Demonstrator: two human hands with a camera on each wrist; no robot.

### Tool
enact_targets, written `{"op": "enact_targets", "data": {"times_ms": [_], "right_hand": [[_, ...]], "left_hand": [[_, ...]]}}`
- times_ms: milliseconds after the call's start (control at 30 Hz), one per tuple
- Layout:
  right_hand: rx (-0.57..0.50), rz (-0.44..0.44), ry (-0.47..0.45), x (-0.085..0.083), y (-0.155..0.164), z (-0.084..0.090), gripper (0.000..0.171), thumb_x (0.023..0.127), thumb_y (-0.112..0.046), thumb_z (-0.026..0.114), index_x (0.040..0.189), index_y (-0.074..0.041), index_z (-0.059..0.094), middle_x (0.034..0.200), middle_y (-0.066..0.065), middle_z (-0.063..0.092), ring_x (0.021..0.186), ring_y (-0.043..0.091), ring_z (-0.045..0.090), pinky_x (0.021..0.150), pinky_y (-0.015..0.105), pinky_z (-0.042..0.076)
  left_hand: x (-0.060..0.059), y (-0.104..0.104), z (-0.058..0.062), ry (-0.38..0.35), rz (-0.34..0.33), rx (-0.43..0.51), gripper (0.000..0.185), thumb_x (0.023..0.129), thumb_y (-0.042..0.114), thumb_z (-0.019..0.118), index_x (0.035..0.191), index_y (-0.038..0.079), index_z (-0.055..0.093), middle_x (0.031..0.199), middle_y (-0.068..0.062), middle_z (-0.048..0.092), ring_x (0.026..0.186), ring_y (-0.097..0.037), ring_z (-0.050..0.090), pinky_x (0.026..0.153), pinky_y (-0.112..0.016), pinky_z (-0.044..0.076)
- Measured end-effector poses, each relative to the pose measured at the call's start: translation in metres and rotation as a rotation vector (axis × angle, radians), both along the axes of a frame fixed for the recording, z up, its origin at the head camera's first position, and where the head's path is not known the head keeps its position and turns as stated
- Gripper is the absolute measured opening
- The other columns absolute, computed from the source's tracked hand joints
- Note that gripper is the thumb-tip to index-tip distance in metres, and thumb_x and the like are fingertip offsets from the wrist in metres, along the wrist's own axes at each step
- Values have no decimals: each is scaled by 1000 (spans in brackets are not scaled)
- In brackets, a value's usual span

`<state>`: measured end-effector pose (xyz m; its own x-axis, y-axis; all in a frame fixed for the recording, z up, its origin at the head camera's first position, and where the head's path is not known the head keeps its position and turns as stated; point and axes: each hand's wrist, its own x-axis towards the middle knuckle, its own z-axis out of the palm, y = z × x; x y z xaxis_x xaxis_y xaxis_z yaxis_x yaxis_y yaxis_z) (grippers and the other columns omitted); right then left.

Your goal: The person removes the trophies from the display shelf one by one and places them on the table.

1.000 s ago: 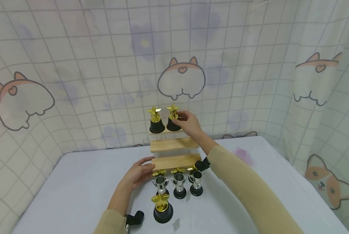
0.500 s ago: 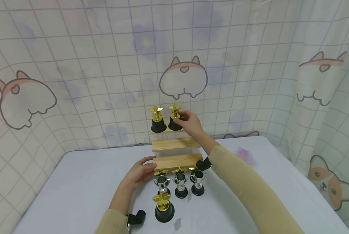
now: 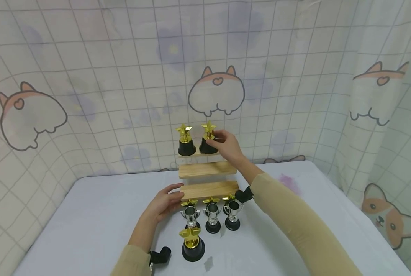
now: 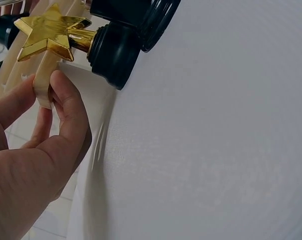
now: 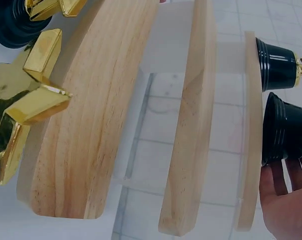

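On the top board of a three-tier wooden stand (image 3: 208, 189), my right hand (image 3: 229, 147) grips a gold star trophy (image 3: 208, 135) by its black base and lower stem. Beside it, to the left, another star trophy (image 3: 186, 143) stands upright. My left hand (image 4: 50, 135) pinches the left end of the lowest board (image 4: 44, 82) between thumb and fingers. In the right wrist view, the right hand (image 5: 291, 200) touches the black base (image 5: 286, 127) of its trophy, whose star lies outside that view.
Before the stand are several star trophies, partly hidden behind three silver cups (image 3: 212, 216). One larger-looking star trophy (image 3: 192, 247) stands nearest the front. The middle board (image 3: 207, 169) bears no trophies. A patterned curtain (image 3: 122, 96) hangs behind the white table (image 3: 98, 222).
The right hand has shifted its star trophy slightly right along the top board, widening the gap to the other one. The left hand keeps its hold on the lowest board.
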<state>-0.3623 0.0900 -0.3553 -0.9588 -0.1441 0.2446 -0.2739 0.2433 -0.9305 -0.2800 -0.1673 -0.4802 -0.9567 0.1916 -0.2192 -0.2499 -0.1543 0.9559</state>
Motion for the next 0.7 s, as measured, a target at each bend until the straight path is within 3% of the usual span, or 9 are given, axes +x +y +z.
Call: {"op": "enact_targets", "data": {"times_ms": [333,700], "right_hand": [[13,24,9,8,4,0,53,96,-27,75,142,-7,56,137,10,60,126,26,57,103,44,49],[28,74,47,27,9,0,51,95,-25,76,138,-3,58,134,12,62,125,28,57,102,46,49]], "left_hand": [[0,0,0,5,2,-4,55,99,4,65,150,-2,44,128,-23,61,102,-23,68,83,-33,58],[-1,-1,0,1,4,3,56,98,3,65,149,-2,44,128,-22,62,102,-23,68,84,-33,59]]}}
